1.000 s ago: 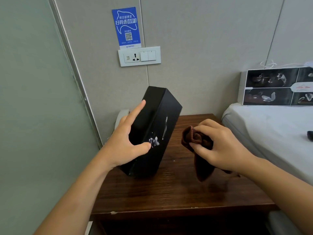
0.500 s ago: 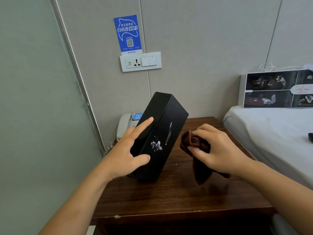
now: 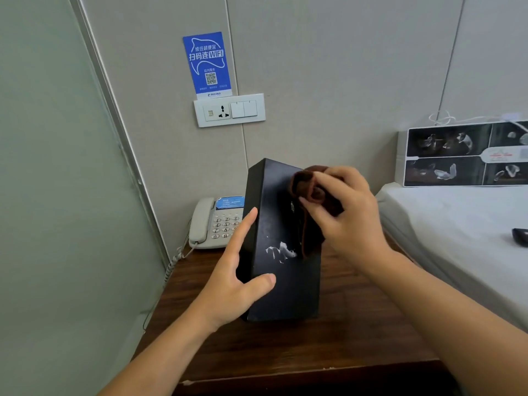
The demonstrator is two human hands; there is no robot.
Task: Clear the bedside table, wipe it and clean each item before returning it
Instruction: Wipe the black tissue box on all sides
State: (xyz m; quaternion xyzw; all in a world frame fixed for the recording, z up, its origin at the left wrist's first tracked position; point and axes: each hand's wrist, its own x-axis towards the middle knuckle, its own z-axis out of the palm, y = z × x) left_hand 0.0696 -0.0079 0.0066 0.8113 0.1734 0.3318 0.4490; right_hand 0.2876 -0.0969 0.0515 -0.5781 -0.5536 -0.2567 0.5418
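At frame centre, a tall black rectangular box [image 3: 281,252] stands on end on the dark wooden bedside table [image 3: 328,347]. The left hand [image 3: 237,278] grips its lower left edge, forefinger extended. The right hand [image 3: 347,215] clutches a bunched brown cloth [image 3: 307,190] against its upper face.

Hotel bedroom: bed [image 3: 457,224], bedside phone [image 3: 213,222], WiFi sign [image 3: 207,62] on wall.
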